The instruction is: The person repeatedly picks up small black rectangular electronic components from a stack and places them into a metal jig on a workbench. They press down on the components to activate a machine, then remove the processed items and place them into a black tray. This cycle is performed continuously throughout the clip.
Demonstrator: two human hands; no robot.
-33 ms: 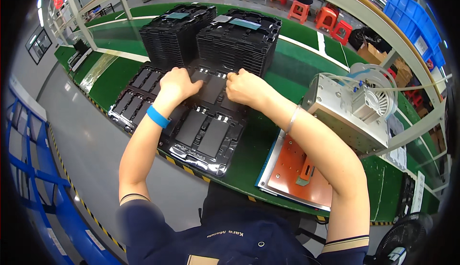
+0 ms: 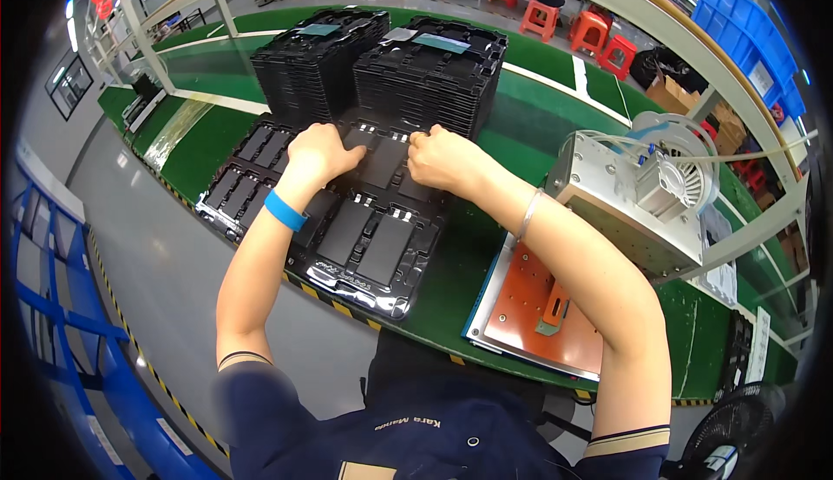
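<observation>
A black plastic tray (image 2: 392, 293) lies in front of me on the green bench, with flat dark rectangular pieces that look like battery cells (image 2: 383, 250) in its pockets. Small silvery tabs show at their far ends. Over the tray's far left part, my left hand (image 2: 318, 157) has its fingers curled down and its thumb pointing right. My right hand (image 2: 441, 161) is closed in a pinch at the far right part. Whatever either hand grips is hidden by its fingers. A second black tray (image 2: 227, 187), also filled with dark pieces, lies to the left.
Two tall stacks of black trays (image 2: 299, 72) (image 2: 429, 81) stand just beyond my hands. On the right are a metal machine (image 2: 629, 198) with a fan and an orange plate fixture (image 2: 529, 311) under my right forearm. A slanted frame rail (image 2: 746, 241) rises beyond. Striped tape marks the bench edge.
</observation>
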